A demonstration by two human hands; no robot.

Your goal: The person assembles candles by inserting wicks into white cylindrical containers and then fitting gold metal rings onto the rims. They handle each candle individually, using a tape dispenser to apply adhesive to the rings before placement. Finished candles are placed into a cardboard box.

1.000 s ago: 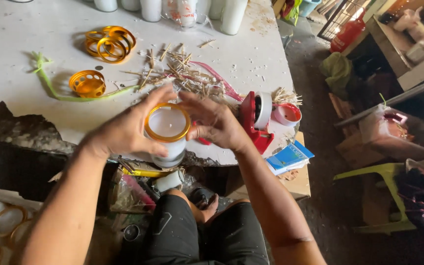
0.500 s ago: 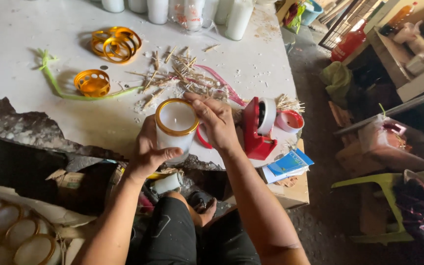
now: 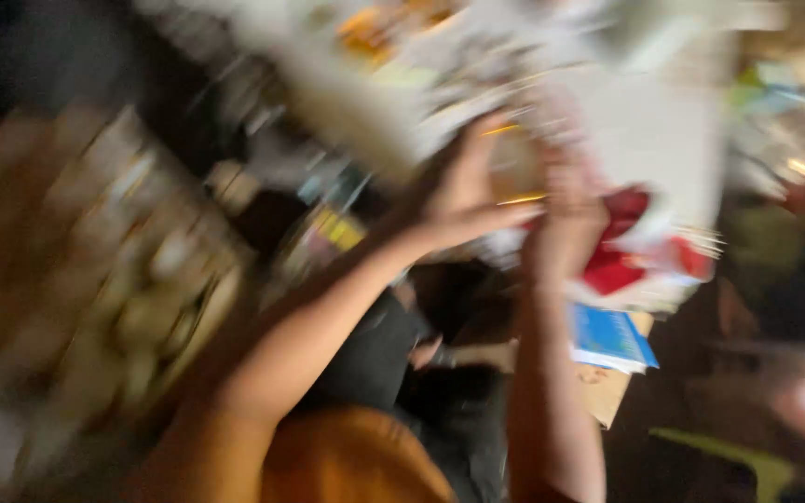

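Frame heavily motion-blurred. Left hand (image 3: 463,191) and right hand (image 3: 566,200) are both raised at the edge of the white table (image 3: 649,130), with a pale cup-like container with a yellow rim (image 3: 514,168) between them. The left hand's fingers (image 3: 505,216) curl around the container's near side, thumb up along it, so that hand looks wrapped on the container. The right hand's fingers press against the far side; the exact grip is too blurred to tell, but the hand is closed against the container, not spread. The container sits between the two palms, just above the table edge, and its contents cannot be made out.

A red object (image 3: 617,251) lies just right of the right hand on the table edge. A blue booklet (image 3: 612,340) lies lower, on a tan surface beside the right forearm. At left, a tray-like box (image 3: 156,317) holds pale rounded items, blurred, count unclear. Yellow smears (image 3: 365,23) sit at the table's far side, unidentifiable. Orange cloth (image 3: 347,456) sits at bottom centre.
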